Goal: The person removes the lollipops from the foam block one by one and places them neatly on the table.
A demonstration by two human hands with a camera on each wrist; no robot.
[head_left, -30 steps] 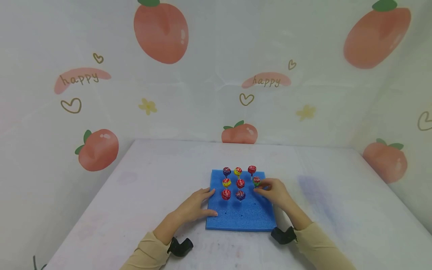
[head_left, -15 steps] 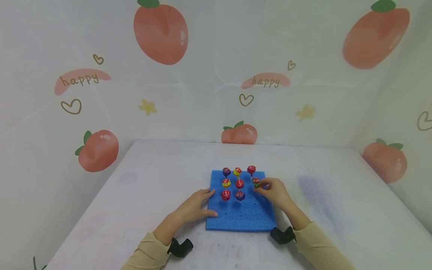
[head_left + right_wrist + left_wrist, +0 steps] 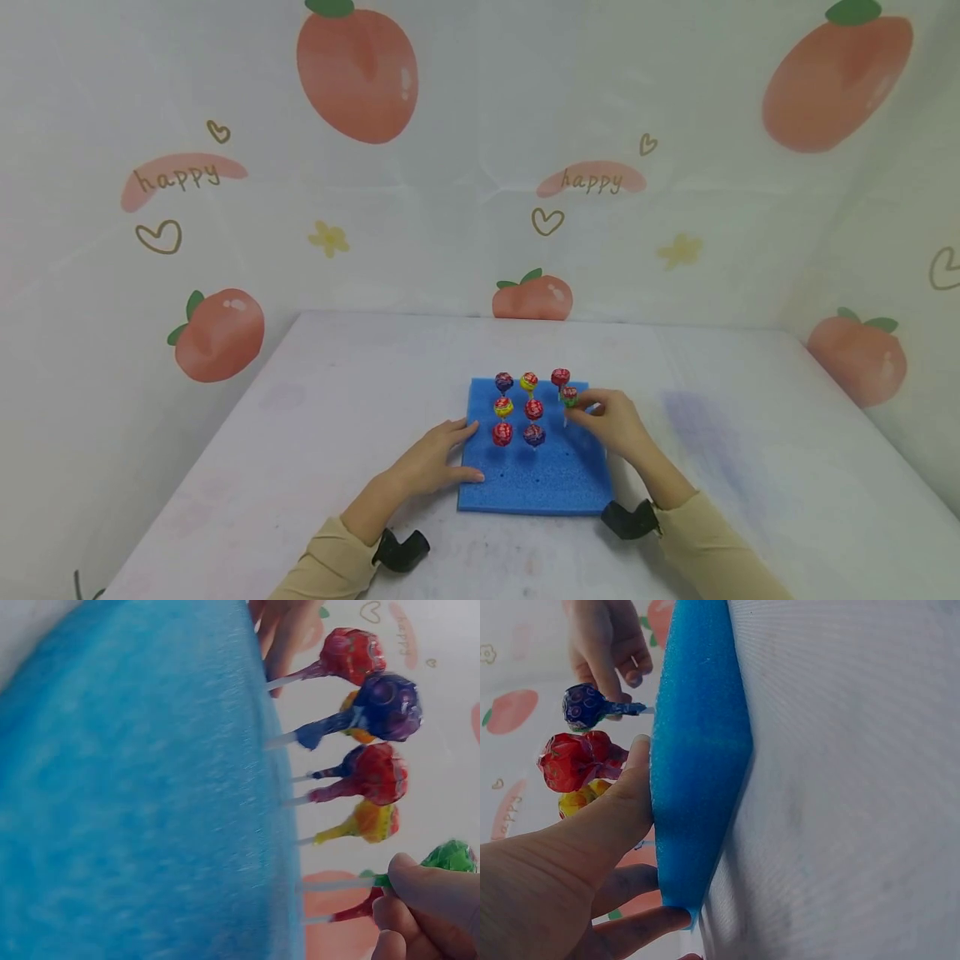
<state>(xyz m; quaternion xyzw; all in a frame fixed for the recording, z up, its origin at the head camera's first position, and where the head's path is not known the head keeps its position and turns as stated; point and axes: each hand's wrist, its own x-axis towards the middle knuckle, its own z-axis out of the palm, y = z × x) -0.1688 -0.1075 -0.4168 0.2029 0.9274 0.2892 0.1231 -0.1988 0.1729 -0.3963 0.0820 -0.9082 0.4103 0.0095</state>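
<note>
In the head view a blue foam board (image 3: pixel 555 492) lies on the table, with several wrapped lollipops standing in it. My right hand (image 3: pixel 613 421) pinches a green-and-red lollipop (image 3: pixel 569 397) just below its head, over the board's right part. In the right wrist view its white stick (image 3: pixel 337 886) reaches down to the foam's edge; whether the tip is in the foam I cannot tell. My left hand (image 3: pixel 429 458) rests on the board's left edge with fairly straight fingers. The left thumb (image 3: pixel 634 780) lies on the top face, beside a red lollipop (image 3: pixel 571 761).
Behind the held lollipop stands a red lollipop (image 3: pixel 560 377). A purple lollipop (image 3: pixel 534 434) and a red lollipop (image 3: pixel 502 433) are nearest the front. Small holes (image 3: pixel 537 479) dot the foam's front part. A white table (image 3: pixel 360 375) surrounds the board, backed by a printed curtain (image 3: pixel 450 217).
Over the last half second my right hand and the green-and-red lollipop rise slightly, and the white stick now shows below it. My left hand stays in place.
</note>
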